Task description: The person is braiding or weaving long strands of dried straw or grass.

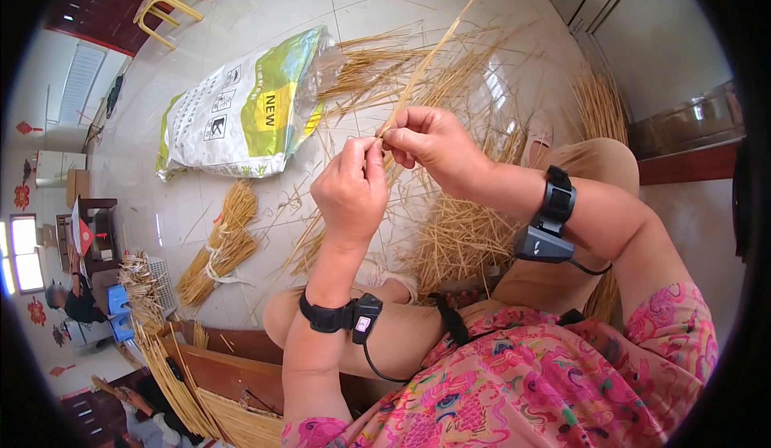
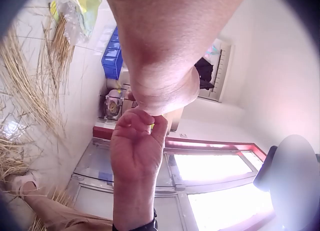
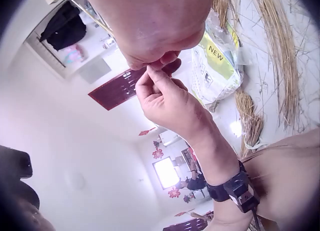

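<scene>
In the head view my left hand [image 1: 351, 183] and right hand [image 1: 438, 143] meet fingertip to fingertip. Both pinch the lower end of a thin bunch of straw stalks [image 1: 434, 52], whose long part slants up and away to the right. The pinched end is mostly hidden by the fingers. In the left wrist view, the right hand [image 2: 137, 146] has its thumb and fingers drawn together against the left hand. The right wrist view shows the left hand [image 3: 172, 98] pinching close under the right hand's fingertips.
Loose straw [image 1: 466, 239] lies heaped on the tiled floor between the feet. A white and green sack [image 1: 233, 110] with straw at its mouth lies ahead. A tied straw bundle [image 1: 221, 243] is at left, beside a wooden box [image 1: 233, 376]. Other people sit further left.
</scene>
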